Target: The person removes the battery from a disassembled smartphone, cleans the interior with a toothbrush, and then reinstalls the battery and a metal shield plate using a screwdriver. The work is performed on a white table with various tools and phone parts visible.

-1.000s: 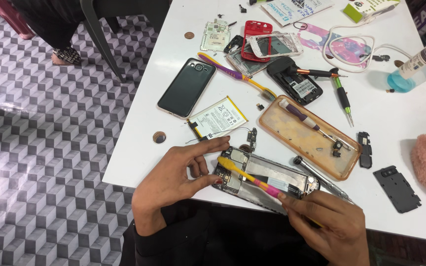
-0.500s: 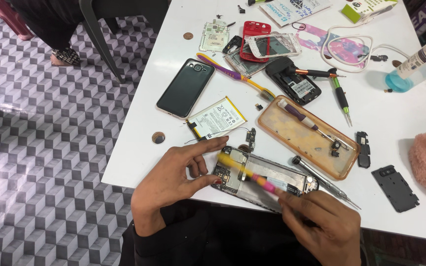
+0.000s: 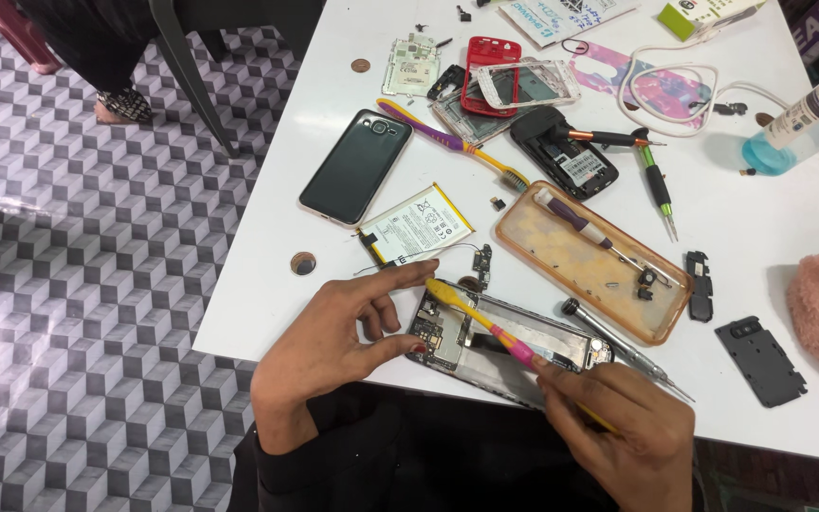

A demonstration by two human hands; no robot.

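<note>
Opened phone (image 3: 500,346) at lower centre of bench (image 3: 267,284); battery (image 3: 419,226) above it, tray (image 3: 591,258) to upper right, intact phone (image 3: 355,167) upper left.

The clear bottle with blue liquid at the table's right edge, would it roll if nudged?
Probably: the bottle lies on its side and looks round. Its liquid pools at one end, so it may wobble. Smooth plastic could be slippery.
</note>
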